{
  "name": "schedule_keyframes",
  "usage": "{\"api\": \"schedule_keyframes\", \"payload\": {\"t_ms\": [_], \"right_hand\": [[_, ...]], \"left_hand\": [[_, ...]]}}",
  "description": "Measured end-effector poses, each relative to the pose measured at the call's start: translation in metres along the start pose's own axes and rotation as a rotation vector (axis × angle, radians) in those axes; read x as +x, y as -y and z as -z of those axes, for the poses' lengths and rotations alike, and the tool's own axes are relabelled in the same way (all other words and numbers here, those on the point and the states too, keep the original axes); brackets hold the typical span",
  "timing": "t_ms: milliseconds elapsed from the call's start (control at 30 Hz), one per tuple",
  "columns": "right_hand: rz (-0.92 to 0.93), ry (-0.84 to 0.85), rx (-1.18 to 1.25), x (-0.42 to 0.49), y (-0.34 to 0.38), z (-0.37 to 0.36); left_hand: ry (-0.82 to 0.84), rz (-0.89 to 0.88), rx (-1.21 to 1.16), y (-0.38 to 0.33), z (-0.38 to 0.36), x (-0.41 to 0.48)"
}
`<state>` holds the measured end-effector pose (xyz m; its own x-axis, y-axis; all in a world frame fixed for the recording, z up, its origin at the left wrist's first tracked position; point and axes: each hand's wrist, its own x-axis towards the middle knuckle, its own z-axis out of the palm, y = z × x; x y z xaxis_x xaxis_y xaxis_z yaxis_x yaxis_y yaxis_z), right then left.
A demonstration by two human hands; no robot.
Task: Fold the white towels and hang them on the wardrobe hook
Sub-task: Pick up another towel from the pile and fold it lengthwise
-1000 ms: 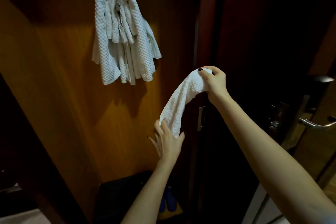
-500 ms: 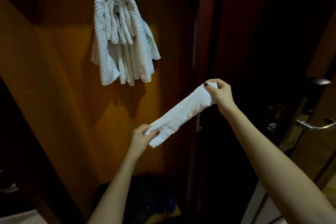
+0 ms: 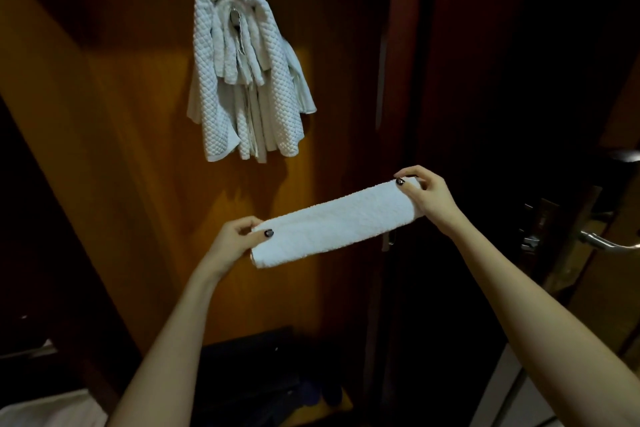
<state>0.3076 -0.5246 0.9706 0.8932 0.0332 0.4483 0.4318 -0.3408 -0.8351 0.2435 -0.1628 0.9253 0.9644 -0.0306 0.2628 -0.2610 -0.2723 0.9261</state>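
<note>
Holding a folded white towel (image 3: pixel 336 224) stretched into a long narrow band, below the wardrobe hook (image 3: pixel 234 14) and a little to its right. Pinching the band's lower end with the left hand (image 3: pixel 232 246) — thumb on the front face, fingers curled round behind. Gripping the upper end with the right hand (image 3: pixel 433 198), thumb laid over the front edge, fingers wrapped round the back, further right of the hook than the left hand. Slanting up from left end to right end, in front of the wooden panel (image 3: pixel 138 114) that carries the hook; touching it or not, cannot tell. Draped over the hook itself: a bundle of hung white towels (image 3: pixel 273 87), waffle-textured on the outside, smoother strips inside, with only a glint of the hook's metal showing through near the top. Well to the right of the hook and lower, at the frame's edge — a metal door handle (image 3: pixel 606 243). Far below the hook, low in the wardrobe, dark shapes (image 3: pixel 263 374) too dim to name.
</note>
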Motion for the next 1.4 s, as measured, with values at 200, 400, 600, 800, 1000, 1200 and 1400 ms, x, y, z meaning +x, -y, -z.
{"api": "schedule_keyframes", "payload": {"t_ms": [200, 400, 600, 800, 1000, 1200, 1400], "right_hand": [[0.05, 0.108, 0.09, 0.007, 0.013, 0.005], [0.034, 0.056, 0.208, 0.015, 0.016, 0.01], [0.009, 0.04, 0.26, 0.026, 0.021, 0.003], [0.016, 0.152, 0.343, 0.05, 0.052, -0.006], [0.056, 0.328, 0.291, 0.081, 0.093, -0.021], [0.206, 0.14, 0.295, 0.121, 0.134, -0.044], [0.198, 0.113, 0.454, 0.176, 0.17, -0.049]], "left_hand": [[0.007, -0.132, -0.038, -0.045, 0.015, -0.002], [0.049, -0.107, -0.054, -0.071, 0.024, -0.007], [0.009, -0.014, -0.198, -0.074, 0.022, -0.004], [-0.085, -0.053, -0.06, -0.101, 0.043, 0.016], [-0.277, -0.122, -0.087, -0.12, 0.082, 0.039], [-0.437, -0.221, -0.193, -0.154, 0.108, 0.071], [-0.506, -0.342, -0.222, -0.198, 0.135, 0.124]]}}
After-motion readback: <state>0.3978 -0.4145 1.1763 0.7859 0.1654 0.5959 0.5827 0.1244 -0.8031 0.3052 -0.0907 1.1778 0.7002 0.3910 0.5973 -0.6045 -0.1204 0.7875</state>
